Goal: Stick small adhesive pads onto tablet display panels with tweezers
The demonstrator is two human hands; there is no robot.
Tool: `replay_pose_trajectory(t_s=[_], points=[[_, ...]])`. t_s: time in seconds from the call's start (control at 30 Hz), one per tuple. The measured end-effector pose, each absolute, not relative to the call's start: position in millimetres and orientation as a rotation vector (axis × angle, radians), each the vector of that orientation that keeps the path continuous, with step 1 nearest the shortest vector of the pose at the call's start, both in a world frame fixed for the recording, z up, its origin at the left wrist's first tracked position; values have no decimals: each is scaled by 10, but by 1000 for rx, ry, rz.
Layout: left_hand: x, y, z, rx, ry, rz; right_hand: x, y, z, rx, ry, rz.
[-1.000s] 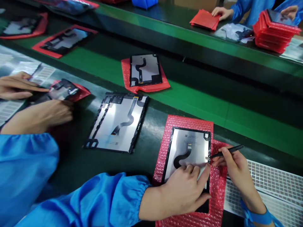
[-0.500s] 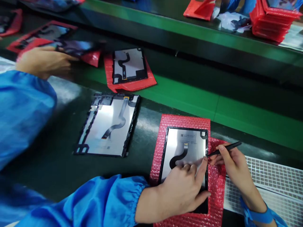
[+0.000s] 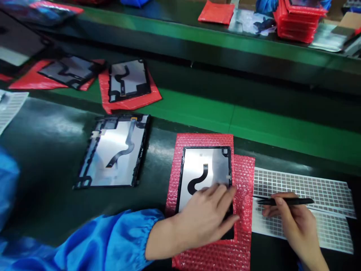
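Note:
My left hand [image 3: 201, 220] rests with fingers stretched over the lower part of a tablet screen panel [image 3: 217, 163]. The panel lies with its silver back up, and a black S-shaped ribbon cable [image 3: 194, 182] runs across it, partly hidden by my fingers. Under it is a red bubble-wrap bag [image 3: 244, 180]. My right hand [image 3: 296, 222] is closed around black tweezers [image 3: 293, 201], whose tips point left near the bag's edge. Below the tweezers lie white sheets with a grid of small grey squares [image 3: 335, 233].
Another panel [image 3: 113, 150] lies left on the dark table. Beyond it, further panels [image 3: 132, 79] lie on red bags [image 3: 153, 94] along the green strip. A co-worker's blue sleeve [image 3: 7, 184] shows at the left edge. Stacked red bags [image 3: 296, 26] stand on the raised shelf.
My right hand has moved away from the panel's right edge to over the grid sheets, still holding the tweezers. The co-worker's arm has drawn back left. The camera view has shifted slightly.

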State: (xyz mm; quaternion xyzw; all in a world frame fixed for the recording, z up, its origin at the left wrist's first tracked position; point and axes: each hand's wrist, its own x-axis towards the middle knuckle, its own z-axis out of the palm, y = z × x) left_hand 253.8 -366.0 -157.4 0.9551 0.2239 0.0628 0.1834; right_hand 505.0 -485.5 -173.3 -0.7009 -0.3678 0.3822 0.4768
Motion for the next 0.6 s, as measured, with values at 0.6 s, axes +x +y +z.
replay_pose_trajectory(t_s=[0.6], points=[[2573, -4047, -1591, 2942, 309, 86, 4853, -5107, -1776, -1733, -1034, 1000]])
